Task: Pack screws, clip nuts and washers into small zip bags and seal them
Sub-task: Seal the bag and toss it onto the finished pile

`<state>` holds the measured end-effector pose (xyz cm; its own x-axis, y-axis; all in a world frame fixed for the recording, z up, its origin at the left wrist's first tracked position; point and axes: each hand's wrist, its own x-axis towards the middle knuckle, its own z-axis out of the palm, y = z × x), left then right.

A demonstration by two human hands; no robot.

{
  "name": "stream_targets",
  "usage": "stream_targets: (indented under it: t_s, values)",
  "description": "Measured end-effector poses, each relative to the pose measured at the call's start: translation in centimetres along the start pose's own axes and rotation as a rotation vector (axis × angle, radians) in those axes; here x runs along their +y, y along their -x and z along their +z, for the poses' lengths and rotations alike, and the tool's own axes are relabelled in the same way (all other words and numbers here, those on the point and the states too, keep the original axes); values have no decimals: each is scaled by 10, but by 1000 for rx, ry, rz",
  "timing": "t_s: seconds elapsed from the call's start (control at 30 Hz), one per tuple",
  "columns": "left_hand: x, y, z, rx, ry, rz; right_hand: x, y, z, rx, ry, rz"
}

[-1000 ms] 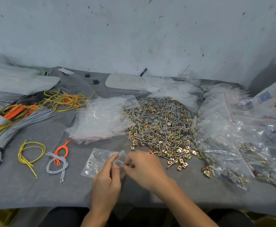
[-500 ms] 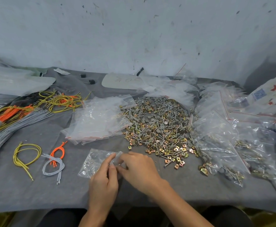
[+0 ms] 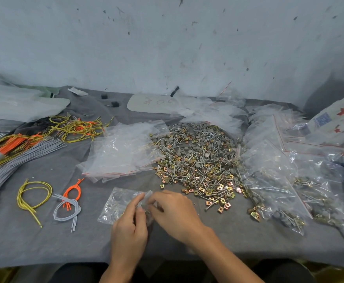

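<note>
The small zip bag (image 3: 119, 203) lies on the grey cloth (image 3: 44, 242), near the big pile (image 3: 197, 160) of screws and nuts. The left hand (image 3: 129, 227) and right hand (image 3: 175, 213) both pinch its top with bent fingers. Best to squeeze along the whole strip, leaving no gap.

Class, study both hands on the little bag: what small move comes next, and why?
Probably pull its mouth open: left hand and right hand both pinch one end of the small zip bag, which looks empty, with the hardware pile just right of it.
</note>
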<state>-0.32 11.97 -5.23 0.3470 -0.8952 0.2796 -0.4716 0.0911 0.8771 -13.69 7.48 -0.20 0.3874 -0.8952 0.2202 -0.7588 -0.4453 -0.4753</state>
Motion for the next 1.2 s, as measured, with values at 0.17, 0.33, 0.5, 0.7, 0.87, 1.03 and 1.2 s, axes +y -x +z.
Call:
stream_targets:
  t_s: [0.17,0.33,0.5,0.7,0.87,1.03,1.2]
  values:
    - [-2,1,1,2,24,19,22,-9,-8,6,-176,105]
    - [0,4,-1,-9,-5,38,15,-15,-7,-219,-247,64]
    - [6,14,-9,23,-37,128,9,-16,-6,-102,-351,121]
    - [-5,27,-22,127,-123,321,-1,-17,-25,-81,-602,237]
    - [23,6,-41,160,-4,294,-10,-15,-53,-122,-890,230]
    - [66,-19,-63,122,145,219,-14,-6,-96,-186,-1028,118]
    - [99,-22,-72,85,224,277,-21,8,-121,-29,-982,66]
